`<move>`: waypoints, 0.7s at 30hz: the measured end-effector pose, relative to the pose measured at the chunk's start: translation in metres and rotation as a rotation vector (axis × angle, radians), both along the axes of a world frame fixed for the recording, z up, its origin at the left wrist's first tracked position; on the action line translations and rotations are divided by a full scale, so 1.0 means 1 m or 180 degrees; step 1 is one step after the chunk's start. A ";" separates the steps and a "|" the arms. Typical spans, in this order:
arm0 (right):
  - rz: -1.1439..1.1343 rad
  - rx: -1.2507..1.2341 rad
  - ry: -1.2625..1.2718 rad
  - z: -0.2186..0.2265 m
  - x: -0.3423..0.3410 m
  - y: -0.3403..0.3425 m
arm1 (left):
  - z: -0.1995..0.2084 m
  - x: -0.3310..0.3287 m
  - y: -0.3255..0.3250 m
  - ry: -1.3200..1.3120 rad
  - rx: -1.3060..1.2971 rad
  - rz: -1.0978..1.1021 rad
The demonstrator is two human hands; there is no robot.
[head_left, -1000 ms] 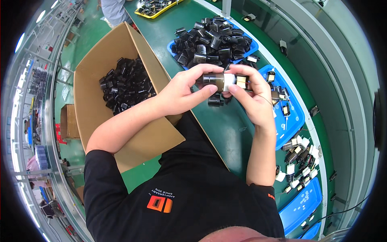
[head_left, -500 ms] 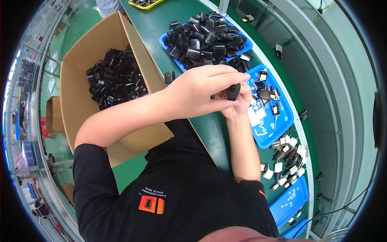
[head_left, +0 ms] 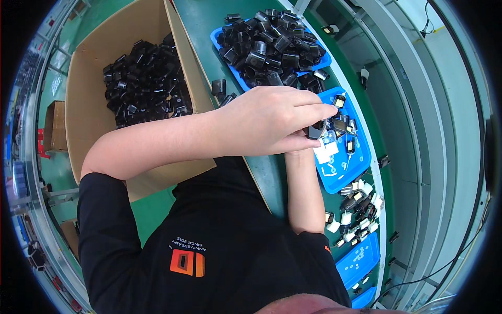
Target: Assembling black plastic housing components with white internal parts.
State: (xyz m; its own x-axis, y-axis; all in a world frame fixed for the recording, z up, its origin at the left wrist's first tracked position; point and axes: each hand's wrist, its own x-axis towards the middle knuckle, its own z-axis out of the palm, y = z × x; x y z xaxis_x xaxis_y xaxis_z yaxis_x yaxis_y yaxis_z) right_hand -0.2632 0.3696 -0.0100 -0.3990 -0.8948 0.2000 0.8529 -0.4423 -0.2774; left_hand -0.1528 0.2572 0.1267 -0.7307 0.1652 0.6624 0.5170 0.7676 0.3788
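Observation:
My left hand is closed, with the thumb and fingers pinching a small black plastic housing. One end of the housing faces up and shows a dark opening. Behind and beneath the left hand is my right hand, of which only the wrist side shows. Its fingers are hidden, so its hold on the housing cannot be made out. Both hands are above the near edge of a blue tray. In that tray lie black parts with pale faces, white pieces and small clear rings.
A large cardboard box of black housings stands left of the green table. Farther along, another blue tray is heaped with housings. Assembled black-and-white pieces lie nearer, beside a third blue tray. A metal frame borders the right.
The left hand has closed in over the right, hiding its fingers. The housing has tilted and come slightly lower and to the right. The whole view has shifted a little.

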 end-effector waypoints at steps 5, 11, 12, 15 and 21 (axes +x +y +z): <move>-0.0513 0.0985 -0.1452 0.039 0.018 -0.002 | -0.002 -0.001 -0.002 0.0228 0.0009 0.0025; -0.0073 -0.0187 0.0523 0.055 0.012 0.002 | 0.005 0.001 -0.008 -0.0250 0.0120 -0.0015; -0.0336 0.0090 0.0698 0.061 0.015 0.001 | 0.001 0.000 -0.011 0.0001 0.0160 -0.0038; -0.2309 0.0746 0.1846 0.054 0.001 -0.001 | 0.000 -0.006 -0.019 0.0320 0.0067 -0.0015; -0.1289 0.1159 0.2819 0.089 0.002 0.017 | -0.002 -0.003 -0.030 0.0363 -0.1004 0.0251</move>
State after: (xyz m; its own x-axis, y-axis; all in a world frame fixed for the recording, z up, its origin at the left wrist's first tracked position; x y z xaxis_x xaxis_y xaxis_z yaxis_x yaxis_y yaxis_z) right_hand -0.2611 0.3862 0.0794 -0.5252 -0.7915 0.3124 0.0849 -0.4141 -0.9063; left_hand -0.1557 0.2277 0.1246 -0.6735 0.3209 0.6659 0.4769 0.8769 0.0598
